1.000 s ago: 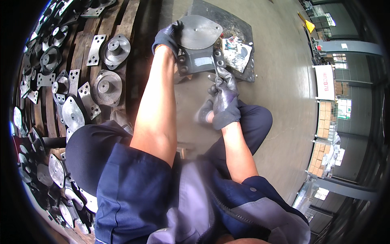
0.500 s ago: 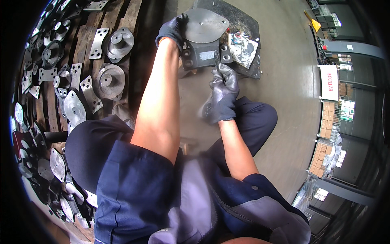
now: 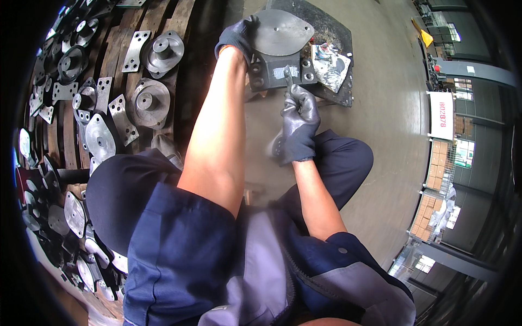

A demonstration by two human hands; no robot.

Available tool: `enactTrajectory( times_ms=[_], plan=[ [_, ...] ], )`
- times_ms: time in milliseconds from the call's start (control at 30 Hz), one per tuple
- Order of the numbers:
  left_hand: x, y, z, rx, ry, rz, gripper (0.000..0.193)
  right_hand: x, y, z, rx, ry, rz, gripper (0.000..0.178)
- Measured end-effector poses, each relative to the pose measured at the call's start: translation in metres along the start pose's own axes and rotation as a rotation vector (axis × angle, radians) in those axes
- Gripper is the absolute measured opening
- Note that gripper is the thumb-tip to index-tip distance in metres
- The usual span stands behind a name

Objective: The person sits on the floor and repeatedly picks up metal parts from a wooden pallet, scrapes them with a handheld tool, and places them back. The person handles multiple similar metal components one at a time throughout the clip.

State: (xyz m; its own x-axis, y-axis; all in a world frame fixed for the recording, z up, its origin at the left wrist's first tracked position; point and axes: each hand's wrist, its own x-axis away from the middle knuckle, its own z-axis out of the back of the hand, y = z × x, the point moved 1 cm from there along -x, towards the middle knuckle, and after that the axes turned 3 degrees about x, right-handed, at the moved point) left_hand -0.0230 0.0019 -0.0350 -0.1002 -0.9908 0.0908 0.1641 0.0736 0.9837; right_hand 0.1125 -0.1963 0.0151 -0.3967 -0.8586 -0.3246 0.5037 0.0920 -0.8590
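A grey metal part with an oval flange plate (image 3: 281, 32) and a darker block below it (image 3: 266, 76) sits on a dark, stained worktop (image 3: 340, 32). My gloved left hand (image 3: 239, 37) is closed on the left edge of the flange plate. My gloved right hand (image 3: 300, 108) pinches a slim, flat-tipped tool (image 3: 287, 75), its exact kind unclear. The tool's tip meets a pale grey patch (image 3: 278, 73) on the front face of the block. Bolt holes show at both sides of that block.
To the left, a wooden pallet (image 3: 125, 38) carries many loose metal flanges (image 3: 150, 102) and drilled plates (image 3: 124, 119). A paint-smeared white sheet (image 3: 331, 68) lies right of the part. Wire cages with cardboard boxes (image 3: 437, 163) stand far right.
The tool's tip has moved left across the pale patch, from its right edge onto it. My left hand keeps its hold on the flange part. The whole view has shifted slightly.
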Motion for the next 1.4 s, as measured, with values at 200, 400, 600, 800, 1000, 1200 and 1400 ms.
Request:
enactTrajectory(
  times_ms=[200,400,600,800,1000,1200,1400],
  plan=[
    [-0.017,-0.015,-0.01,0.663,0.061,0.249,0.03,0.002,-0.002,-0.003,0.042,-0.041,0.088,0.022],
    [-0.016,-0.01,-0.016,1.045,0.118,0.445,0.03,0.006,0.005,-0.005,-0.163,-0.095,-0.115,0.02],
    [-0.006,0.004,-0.012,0.967,0.162,0.426,0.031,0.007,0.002,-0.006,-0.475,-0.071,-0.323,0.019],
    [0.0,0.0,-0.003,1.024,0.223,0.421,0.027,0.006,-0.028,0.005,0.008,-0.335,-0.08,0.017],
    [-0.032,-0.036,-0.016,0.843,0.105,0.236,0.022,-0.008,-0.018,0.072,-0.694,-0.339,-0.644,0.025],
    [-0.056,-0.054,0.0,0.032,0.036,-0.153,0.024,-0.052,0.007,0.115,-0.074,0.003,-0.652,0.019],
    [-0.051,-0.03,-0.002,-0.409,-0.025,-0.303,0.032,-0.106,0.12,0.137,0.374,0.214,-0.264,0.015]
  ],
)
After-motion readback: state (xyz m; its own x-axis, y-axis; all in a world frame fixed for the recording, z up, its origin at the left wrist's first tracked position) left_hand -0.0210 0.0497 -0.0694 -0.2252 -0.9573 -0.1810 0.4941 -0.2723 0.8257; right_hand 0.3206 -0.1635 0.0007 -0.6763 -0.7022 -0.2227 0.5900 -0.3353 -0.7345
